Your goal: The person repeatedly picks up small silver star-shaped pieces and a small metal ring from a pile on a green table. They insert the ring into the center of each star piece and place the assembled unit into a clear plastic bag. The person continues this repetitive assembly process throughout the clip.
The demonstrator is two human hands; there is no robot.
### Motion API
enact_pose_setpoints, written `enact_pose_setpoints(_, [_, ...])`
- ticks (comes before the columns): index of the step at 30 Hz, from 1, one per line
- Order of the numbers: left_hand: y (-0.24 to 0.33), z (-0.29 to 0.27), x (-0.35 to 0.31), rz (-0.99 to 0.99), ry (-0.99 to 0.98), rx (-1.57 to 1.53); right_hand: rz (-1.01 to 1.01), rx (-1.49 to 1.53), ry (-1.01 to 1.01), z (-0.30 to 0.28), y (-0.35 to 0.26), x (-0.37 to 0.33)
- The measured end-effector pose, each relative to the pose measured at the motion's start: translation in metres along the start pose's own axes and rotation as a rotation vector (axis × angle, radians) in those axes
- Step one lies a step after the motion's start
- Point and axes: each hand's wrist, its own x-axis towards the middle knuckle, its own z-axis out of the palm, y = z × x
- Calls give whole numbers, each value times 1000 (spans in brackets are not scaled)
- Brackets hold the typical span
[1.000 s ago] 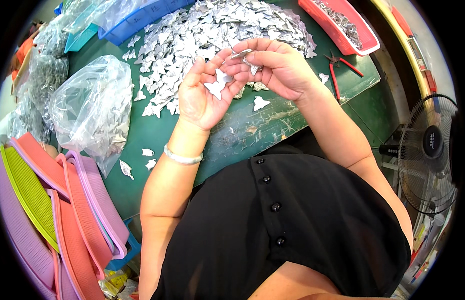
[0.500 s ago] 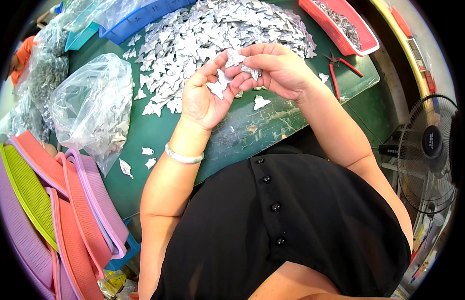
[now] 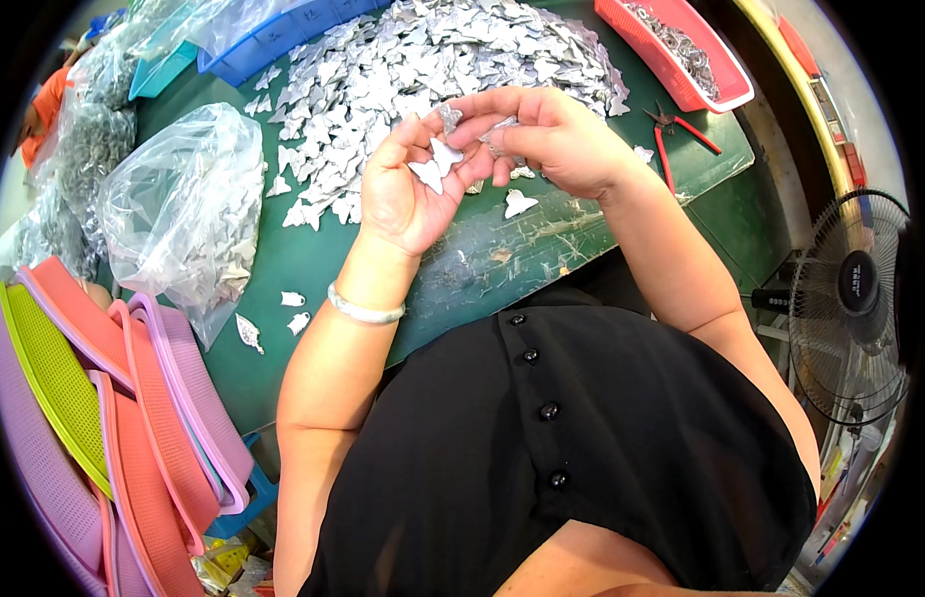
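Observation:
Palm up, my left hand (image 3: 395, 211) cradles a silver-grey butterfly-shaped metal piece (image 3: 435, 165) on its curled fingers. Another small metal piece (image 3: 449, 119) stands at the meeting fingertips of both hands; which hand grips it I cannot tell. Thumb and fingers of my right hand (image 3: 574, 147) close on a patterned metal piece (image 3: 499, 129), partly hidden by them. Just beyond both hands rises a large heap of similar butterfly pieces (image 3: 432, 55). One loose butterfly piece (image 3: 519, 204) lies on the green table (image 3: 482, 261) below my right hand.
A clear plastic bag (image 3: 184, 199) of pieces stands left, near stacked perforated plastic baskets (image 3: 164, 438). Several loose pieces lie beside it. At the back are a blue bin (image 3: 283, 38) and a red basket (image 3: 716, 90) of metal parts. Red-handled pliers (image 3: 663, 149) and a fan (image 3: 848, 303) are right.
My right hand has drawn slightly right, and its pieces have tilted and turned between the fingers. The butterfly piece on my left fingers shows more openly. My left forearm has hardly moved.

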Motion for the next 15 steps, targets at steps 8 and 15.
enact_pose_setpoints(8, [5, -20, 2, -48, -84, -64, -2, 122, -96, -5, -1, -2])
enact_pose_setpoints(15, [1, -11, 3, -64, -59, 62, -50, 429, -170, -6, -4, -2])
